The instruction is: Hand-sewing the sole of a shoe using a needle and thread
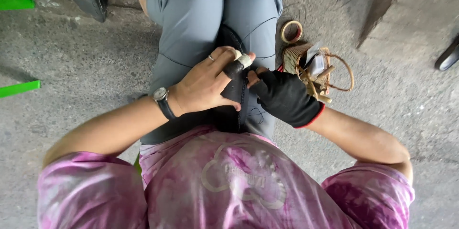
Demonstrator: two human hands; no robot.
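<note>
Posture: person seated on grey concrete floor (86, 61), knees drawn up in grey trousers (191, 9), pink tie-dye shirt (224, 181) seen from above.
Workpiece: flat black rubber-like piece (235, 96) is held upright on edge between the thighs, between both hands.
Left hand (205, 85): bare, ring and black-strapped wristwatch (161, 98) worn; white tape is seen on one fingertip; fingers are clamped over the top edge of the black piece, thumb underneath.
Right hand (282, 96): covered by a black fingerless glove with red cuff; fingers are curled against the piece's right face; whether anything thin is pinched cannot be told.
Thread: thin dark thread (260, 24) is draped across the right knee.
Nearby: small woven wicker basket (299, 61) with loop handle, holding small tools, just beside the right hand; tan tape roll (291, 31) behind it.
</note>
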